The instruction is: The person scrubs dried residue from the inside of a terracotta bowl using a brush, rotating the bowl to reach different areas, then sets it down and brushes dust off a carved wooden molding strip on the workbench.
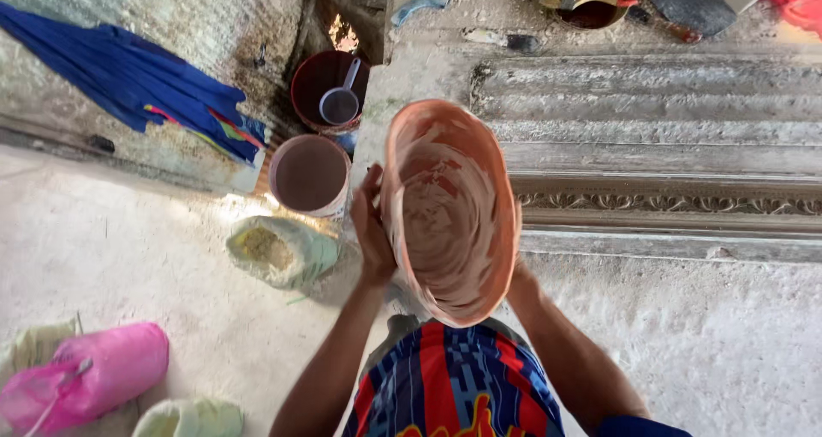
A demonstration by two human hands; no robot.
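Both hands grip the orange plastic basin (449,210): left hand (370,231) clasps its rim, right hand hidden behind; its inside looks scraped to white smears, nearly emptied

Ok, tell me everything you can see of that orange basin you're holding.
The orange basin is a soft-looking, plastic-like bowl with an oval rim, its inside smeared with pale whitish residue. It is held up off the ground, tilted so the opening faces the camera, with nothing loose visible in it. The left hand presses its left wall; the right hand is hidden behind its right side. It hangs before a grey moulded slab.
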